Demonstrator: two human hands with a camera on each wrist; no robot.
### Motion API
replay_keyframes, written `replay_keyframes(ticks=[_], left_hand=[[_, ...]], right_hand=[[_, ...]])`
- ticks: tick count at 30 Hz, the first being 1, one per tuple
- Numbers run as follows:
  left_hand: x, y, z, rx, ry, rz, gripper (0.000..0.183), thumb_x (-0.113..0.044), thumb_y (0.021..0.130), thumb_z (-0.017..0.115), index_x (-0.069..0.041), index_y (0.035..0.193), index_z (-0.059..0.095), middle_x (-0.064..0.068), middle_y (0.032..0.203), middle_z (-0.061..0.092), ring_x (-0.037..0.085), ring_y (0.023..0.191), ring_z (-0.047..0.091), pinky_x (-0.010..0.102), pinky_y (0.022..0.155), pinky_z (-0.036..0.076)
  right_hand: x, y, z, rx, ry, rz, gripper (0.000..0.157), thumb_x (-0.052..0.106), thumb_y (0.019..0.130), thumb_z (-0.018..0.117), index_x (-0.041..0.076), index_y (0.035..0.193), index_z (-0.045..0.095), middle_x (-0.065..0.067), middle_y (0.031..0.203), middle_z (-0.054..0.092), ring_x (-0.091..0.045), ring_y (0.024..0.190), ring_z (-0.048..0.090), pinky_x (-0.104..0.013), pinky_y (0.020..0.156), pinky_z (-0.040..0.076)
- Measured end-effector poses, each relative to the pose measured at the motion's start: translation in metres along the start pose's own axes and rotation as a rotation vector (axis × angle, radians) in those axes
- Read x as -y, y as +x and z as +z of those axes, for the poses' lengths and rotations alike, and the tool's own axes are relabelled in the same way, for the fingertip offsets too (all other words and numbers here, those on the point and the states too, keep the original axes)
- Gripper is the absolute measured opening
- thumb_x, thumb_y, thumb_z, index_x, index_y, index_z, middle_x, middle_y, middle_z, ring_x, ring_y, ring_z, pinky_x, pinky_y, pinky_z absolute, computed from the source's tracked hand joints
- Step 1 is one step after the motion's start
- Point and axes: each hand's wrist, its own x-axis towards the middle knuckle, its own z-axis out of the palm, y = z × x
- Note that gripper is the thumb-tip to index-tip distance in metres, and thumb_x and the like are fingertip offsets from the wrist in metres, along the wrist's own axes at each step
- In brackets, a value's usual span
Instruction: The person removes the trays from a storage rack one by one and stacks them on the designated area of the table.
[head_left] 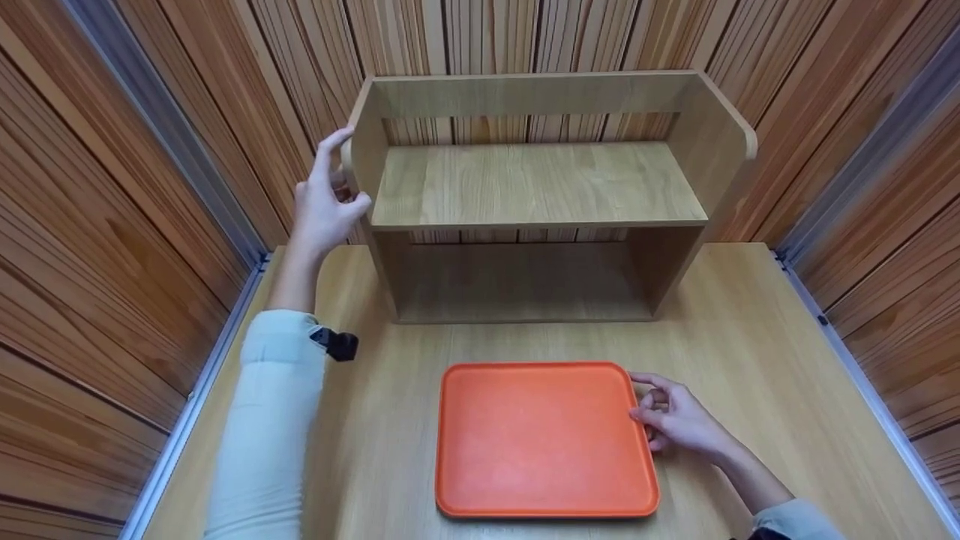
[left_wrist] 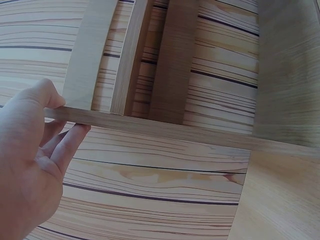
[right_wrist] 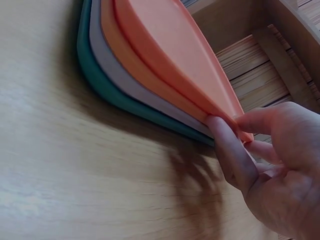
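Note:
A stack of rounded rectangular trays lies on the table. Its top tray [head_left: 547, 439] is orange-red; in the right wrist view an orange tray [right_wrist: 117, 52], a pale grey-lilac tray [right_wrist: 112, 75] and a teal tray [right_wrist: 97, 82] show beneath it. My right hand [head_left: 679, 420] pinches the top tray's rim at the right side, thumb above and fingers at the edge. Behind the stack stands a two-level wooden shelf [head_left: 536, 184]. With thumb and fingers on opposite faces, my left hand [left_wrist: 35, 150] grips the front edge of its left side panel [left_wrist: 165, 127].
Wood-patterned walls [head_left: 105, 225] enclose the table [head_left: 390, 405] at the back and sides, with metal strips [head_left: 862, 382] along the side edges. The shelf's back has a horizontal rail [head_left: 532, 97] near the top.

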Motion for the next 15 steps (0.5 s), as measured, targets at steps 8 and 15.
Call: replay_keyframes(ticks=[8,15], left_hand=[[-0.002,-0.002,0.0,-0.019,0.025,0.007,0.087,0.004,0.101,0.061,-0.038,0.173,0.037,0.026,0.148,0.074,0.031,0.119,0.078,0.035,0.09,0.061],[-0.006,-0.001,0.006,-0.034,0.022,0.037,0.086,0.004,0.101,0.061,-0.036,0.173,0.037,0.026,0.154,0.07,0.033,0.121,0.077,0.042,0.094,0.063]], right_hand=[[0.001,0.001,-0.005,0.041,-0.018,-0.01,0.076,0.006,0.107,0.071,-0.014,0.168,0.031,-0.003,0.097,0.064,-0.01,0.073,0.07,-0.029,0.059,0.065],[0.008,0.003,-0.02,0.131,-0.063,0.039,0.077,0.013,0.11,0.07,-0.019,0.167,0.028,-0.008,0.106,0.071,-0.014,0.083,0.077,-0.032,0.071,0.07]])
